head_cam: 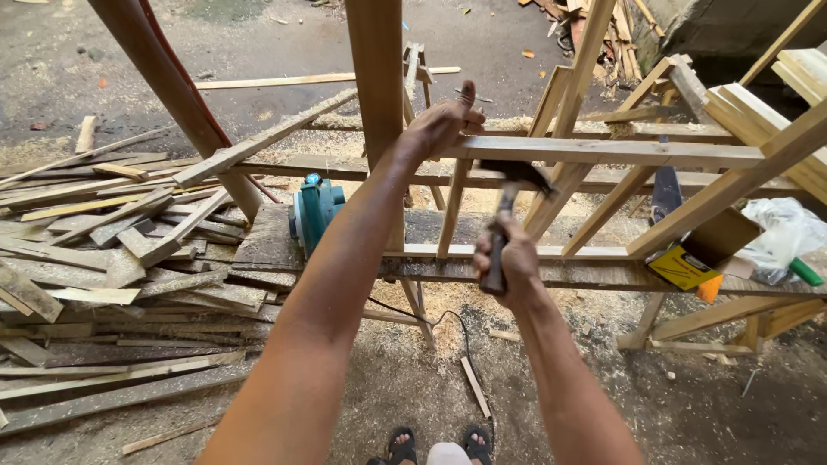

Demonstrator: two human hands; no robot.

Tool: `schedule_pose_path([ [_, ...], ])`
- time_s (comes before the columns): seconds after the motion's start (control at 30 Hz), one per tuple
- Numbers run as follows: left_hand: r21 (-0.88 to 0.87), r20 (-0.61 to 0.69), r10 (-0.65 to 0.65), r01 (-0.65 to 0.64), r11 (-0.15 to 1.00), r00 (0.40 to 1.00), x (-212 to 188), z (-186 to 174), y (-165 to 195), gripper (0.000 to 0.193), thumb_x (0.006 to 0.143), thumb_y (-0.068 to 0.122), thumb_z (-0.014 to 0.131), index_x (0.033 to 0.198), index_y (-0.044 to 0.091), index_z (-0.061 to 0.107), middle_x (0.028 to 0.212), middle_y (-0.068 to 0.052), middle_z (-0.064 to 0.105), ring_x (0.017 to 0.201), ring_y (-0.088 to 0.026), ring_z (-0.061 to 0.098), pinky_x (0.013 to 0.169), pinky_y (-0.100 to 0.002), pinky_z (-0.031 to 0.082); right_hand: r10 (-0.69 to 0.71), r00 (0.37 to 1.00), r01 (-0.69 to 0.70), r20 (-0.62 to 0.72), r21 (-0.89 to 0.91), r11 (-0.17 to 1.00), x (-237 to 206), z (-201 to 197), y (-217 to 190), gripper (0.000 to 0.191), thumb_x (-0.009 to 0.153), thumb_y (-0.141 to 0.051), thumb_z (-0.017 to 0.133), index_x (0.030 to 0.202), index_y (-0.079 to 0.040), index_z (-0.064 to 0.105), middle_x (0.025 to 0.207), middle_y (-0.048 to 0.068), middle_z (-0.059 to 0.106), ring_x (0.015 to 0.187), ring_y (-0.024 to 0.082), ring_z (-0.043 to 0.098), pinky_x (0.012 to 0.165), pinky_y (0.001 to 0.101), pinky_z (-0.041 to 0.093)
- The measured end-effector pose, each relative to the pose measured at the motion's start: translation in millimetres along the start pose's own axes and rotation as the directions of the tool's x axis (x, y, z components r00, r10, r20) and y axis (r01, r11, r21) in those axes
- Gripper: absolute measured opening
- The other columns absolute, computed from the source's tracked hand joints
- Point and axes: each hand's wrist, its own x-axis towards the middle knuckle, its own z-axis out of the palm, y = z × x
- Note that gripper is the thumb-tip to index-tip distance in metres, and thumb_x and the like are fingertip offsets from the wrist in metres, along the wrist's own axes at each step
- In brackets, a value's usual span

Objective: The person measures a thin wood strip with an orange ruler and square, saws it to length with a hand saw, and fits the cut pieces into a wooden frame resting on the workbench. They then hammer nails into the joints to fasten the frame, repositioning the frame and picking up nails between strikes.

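Sandalled feet [438,445] stood at bottom centre. Right hand [508,261], fingers curled tight, gripped a hammer [502,226] at frame centre; left hand [441,125], fingers wrapped and thumb raised, steadied a horizontal wooden rail [603,151] just above it.

My hammer [504,226] has a dark brown handle and a black head, set against the pale yellow-tan wooden frame [603,152]. Left of that frame sits a teal planer [315,209]. Right of it lie a yellow box [685,267], a green-handled tool [805,272] and whitish clear plastic [786,231].
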Motion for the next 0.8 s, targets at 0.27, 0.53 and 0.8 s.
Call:
schedule_pose_path([
  [0.27,-0.026,-0.013,0.017,-0.017,1.0,1.0,2.0,0.0,-5.0,0.112,0.082,0.088,0.006,0.131,0.009,0.068,0.13,-0.011,0.072,0.125,-0.025,0.064,0.106,-0.037,0.049,-0.009,0.999,0.01,0.036,-0.021,1.0,4.2,1.7,6.6,0.032,0.108,-0.038,0.039,0.116,-0.007,0.043,0.066,0.001,0.049,0.045,0.01,0.046,0.035,0.0255,0.045],
  [0.53,0.542,0.028,0.025,-0.036,0.839,0.999,-9.9,1.6,-0.7,0.009,0.076,0.01,0.07,0.071,0.013,0.064,0.068,0.0,0.062,0.06,-0.011,0.055,0.056,-0.035,0.052,0.016,0.999,-0.014,0.028,-0.059,0.998,3.0,2.9,6.8,0.032,0.108,-0.041,0.038,0.111,-0.009,0.039,0.064,0.001,0.047,0.043,0.01,0.046,0.033,0.0271,0.045],
  [0.8,0.665,-0.034,0.218,-0.141,0.733,0.975,-9.5,7.0,-13.1,0.017,0.075,-0.004,0.061,0.07,0.011,0.066,0.064,-0.001,0.062,0.054,-0.014,0.057,0.05,-0.035,0.052,0.045,0.999,-0.045,-0.006,-0.087,0.995,-1.1,8.9,8.7,0.031,0.108,-0.039,0.04,0.112,-0.009,0.041,0.065,0.002,0.049,0.044,0.011,0.048,0.034,0.0276,0.045],
])
